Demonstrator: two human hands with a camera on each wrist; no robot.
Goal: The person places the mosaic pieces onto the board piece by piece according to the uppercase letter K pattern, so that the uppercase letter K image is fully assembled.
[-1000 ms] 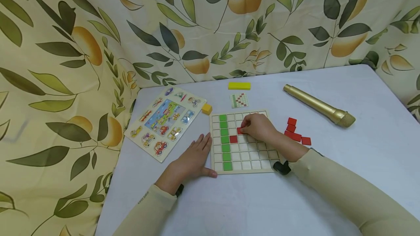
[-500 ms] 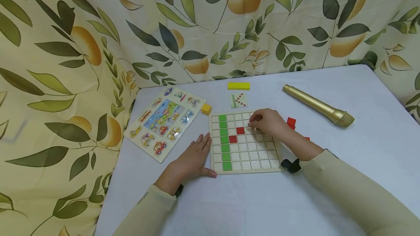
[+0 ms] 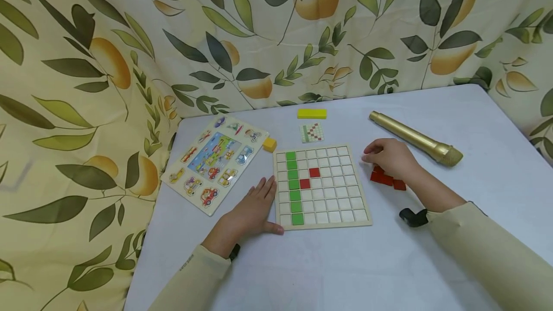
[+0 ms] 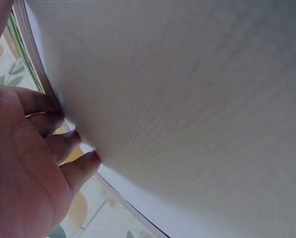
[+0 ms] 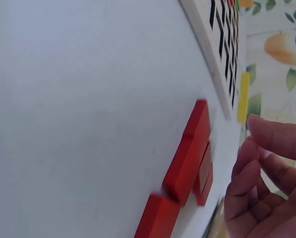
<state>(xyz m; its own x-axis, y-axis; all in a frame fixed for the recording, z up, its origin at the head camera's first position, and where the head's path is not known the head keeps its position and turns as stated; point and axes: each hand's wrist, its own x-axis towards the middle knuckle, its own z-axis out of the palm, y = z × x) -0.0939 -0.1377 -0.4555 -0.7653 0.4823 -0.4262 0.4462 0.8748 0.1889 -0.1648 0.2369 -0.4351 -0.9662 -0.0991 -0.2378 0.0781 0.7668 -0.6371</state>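
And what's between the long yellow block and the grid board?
A little patterned card lies between the yellow block and the grid board; the head view shows it.

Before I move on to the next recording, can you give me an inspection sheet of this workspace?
Surface: white cloth-covered table.
Job's things: square pale wooden grid board, bearing a column of green squares and two square red tiles set diagonally; loose red tiles to its right; small square printed pattern card beyond it.
Clutter: yellow rectangular bar, orange-yellow block, colourful flat picture puzzle board, gold microphone.
Hands: left hand, fingers at the grid board's left edge; right hand at the loose red tiles, no tile visible in its fingers.
Cables: nothing seen.
Surroundings: cream fabric curtain printed with orange fruit and green leaves.
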